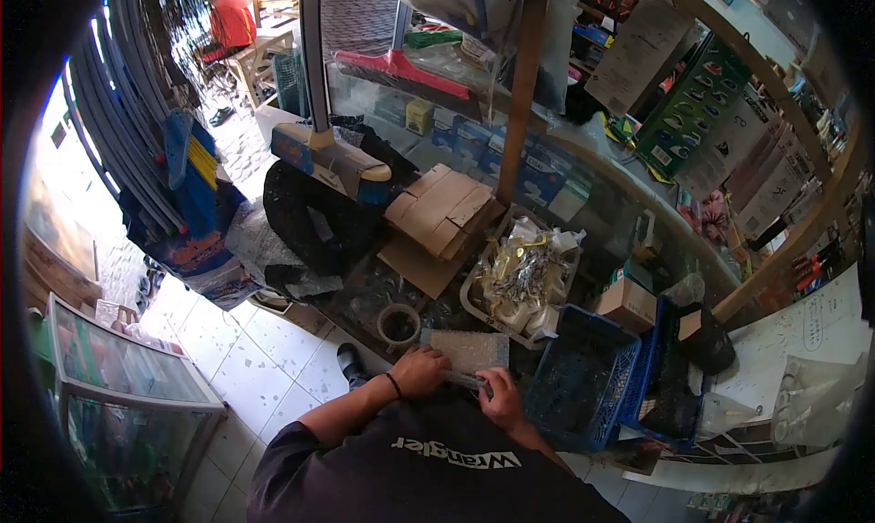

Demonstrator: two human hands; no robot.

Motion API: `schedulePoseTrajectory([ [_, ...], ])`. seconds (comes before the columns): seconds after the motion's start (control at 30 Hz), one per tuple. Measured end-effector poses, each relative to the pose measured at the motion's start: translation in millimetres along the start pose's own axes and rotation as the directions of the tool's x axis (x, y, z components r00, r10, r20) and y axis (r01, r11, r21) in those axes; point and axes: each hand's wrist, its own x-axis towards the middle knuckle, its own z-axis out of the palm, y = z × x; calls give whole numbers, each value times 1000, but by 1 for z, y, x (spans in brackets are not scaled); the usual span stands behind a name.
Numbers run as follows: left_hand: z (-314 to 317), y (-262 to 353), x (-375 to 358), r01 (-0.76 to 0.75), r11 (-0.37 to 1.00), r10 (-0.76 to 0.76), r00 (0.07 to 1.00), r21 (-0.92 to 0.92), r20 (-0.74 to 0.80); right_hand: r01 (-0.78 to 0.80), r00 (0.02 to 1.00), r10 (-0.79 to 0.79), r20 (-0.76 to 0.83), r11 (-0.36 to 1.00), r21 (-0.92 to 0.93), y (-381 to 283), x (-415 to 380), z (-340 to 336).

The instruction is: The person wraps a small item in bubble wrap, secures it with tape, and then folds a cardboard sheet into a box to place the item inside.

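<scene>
A piece of bubble wrap (468, 348) lies flat on the worktop in front of my body, its near edge folded into a narrow strip. My left hand (421, 372), with a dark band at the wrist, grips the left end of that strip, fingers closed. At the other end, my right hand (499, 396) pinches the same edge between thumb and fingers. Whether anything is wrapped inside the fold is too small to tell. Just beyond my left hand stands a mug (398, 324) with dark contents.
A white basket (468, 297) of metallic and gold pieces stands past the wrap. Blue plastic crates (583, 377) sit to my right. Flattened cardboard (439, 211) lies ahead, before a glass display case (629, 217). At left are a glass cabinet (137, 404) and bundled grey poles (114, 122).
</scene>
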Motion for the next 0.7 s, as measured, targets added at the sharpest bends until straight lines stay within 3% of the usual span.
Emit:
schedulePoseTrajectory([
  [0.23,-5,1,5,45,996,-45,999,-76,9,-68,997,65,43,996,51,-5,8,-8],
  [0.33,-4,-2,8,-14,999,14,1000,-31,12,-88,996,86,34,995,56,-5,11,-8],
  [0.43,-7,-1,10,70,984,-72,997,-162,-5,-60,998,60,22,998,23,-1,16,-9],
  [0.7,-9,-3,15,48,973,-70,993,-226,-91,-18,1000,19,15,998,-66,13,25,-8],
])
